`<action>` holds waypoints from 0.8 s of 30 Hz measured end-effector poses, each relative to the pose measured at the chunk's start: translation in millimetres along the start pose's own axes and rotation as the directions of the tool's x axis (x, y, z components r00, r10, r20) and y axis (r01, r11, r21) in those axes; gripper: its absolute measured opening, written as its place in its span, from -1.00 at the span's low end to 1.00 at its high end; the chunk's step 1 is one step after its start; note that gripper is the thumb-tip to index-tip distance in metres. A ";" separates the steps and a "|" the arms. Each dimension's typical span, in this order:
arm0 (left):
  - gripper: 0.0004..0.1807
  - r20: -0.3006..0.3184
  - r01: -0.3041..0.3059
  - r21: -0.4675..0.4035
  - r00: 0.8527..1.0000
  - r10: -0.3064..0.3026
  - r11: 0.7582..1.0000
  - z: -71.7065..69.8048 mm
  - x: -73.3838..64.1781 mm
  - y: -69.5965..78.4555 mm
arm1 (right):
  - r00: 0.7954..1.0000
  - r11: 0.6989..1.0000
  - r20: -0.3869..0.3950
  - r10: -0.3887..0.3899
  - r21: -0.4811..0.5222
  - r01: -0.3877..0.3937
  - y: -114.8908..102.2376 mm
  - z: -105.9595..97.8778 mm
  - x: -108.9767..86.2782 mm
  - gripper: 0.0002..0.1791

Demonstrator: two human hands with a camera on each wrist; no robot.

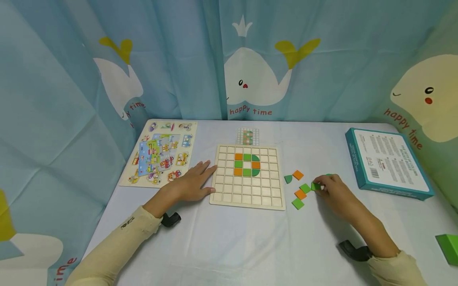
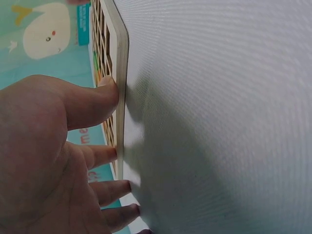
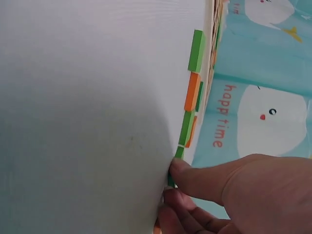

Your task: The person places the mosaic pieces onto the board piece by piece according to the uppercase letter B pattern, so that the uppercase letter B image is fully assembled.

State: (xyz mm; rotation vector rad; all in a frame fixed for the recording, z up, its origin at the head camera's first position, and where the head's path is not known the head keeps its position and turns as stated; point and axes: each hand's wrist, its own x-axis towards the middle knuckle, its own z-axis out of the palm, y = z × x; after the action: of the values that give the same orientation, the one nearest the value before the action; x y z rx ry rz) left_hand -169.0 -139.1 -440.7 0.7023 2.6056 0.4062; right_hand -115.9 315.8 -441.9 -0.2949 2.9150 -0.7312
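Observation:
Spread fingers of my left hand [image 1: 193, 183] touch the left edge of a wooden grid board [image 1: 247, 200]; in the left wrist view the thumb [image 2: 92, 105] presses on its rim. Orange and green tiles form a D-like ring in the grid. Right of the board, my right hand [image 1: 336, 194] pinches a green square tile [image 1: 315, 186] close over the cloth. Beside it lie a green tile [image 1: 305, 188], an orange tile [image 1: 300, 194], another green tile [image 1: 297, 203], an orange tile [image 1: 298, 174] and a dark green quarter-round piece [image 1: 288, 179]. Another green piece [image 1: 328, 174] shows partly behind the right hand.
A small pattern card [image 1: 248, 136] lies behind the board. At the left is a picture puzzle board [image 1: 143, 182] with a blue picture card [image 1: 150, 157] on it. A teal box [image 1: 393, 163] lies at the back right; a green block [image 1: 448, 248] stands at the right edge.

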 end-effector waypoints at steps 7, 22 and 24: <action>-0.12 -0.002 -0.010 0.005 1.000 0.010 1.000 1.0 1.0 -0.8 | 0.998 0.998 0.022 0.051 -0.037 -0.050 -6.3 2.6 8.3 -0.69; -0.12 -0.004 -0.007 0.005 1.000 0.007 1.000 0.0 0.4 0.1 | 0.998 0.997 -0.004 0.068 -0.039 -0.068 -17.0 -2.2 39.2 -0.66; -0.12 -0.004 -0.007 0.005 1.000 0.007 1.000 0.4 0.3 0.0 | 0.998 0.998 -0.006 0.064 -0.023 -0.064 -23.9 -2.5 45.5 -0.65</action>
State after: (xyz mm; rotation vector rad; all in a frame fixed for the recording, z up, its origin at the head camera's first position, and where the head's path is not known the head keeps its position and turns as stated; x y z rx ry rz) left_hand -169.1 -138.9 -441.1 0.7130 2.6094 0.4029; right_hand -156.8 286.4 -431.5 -0.2005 2.9247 -0.6900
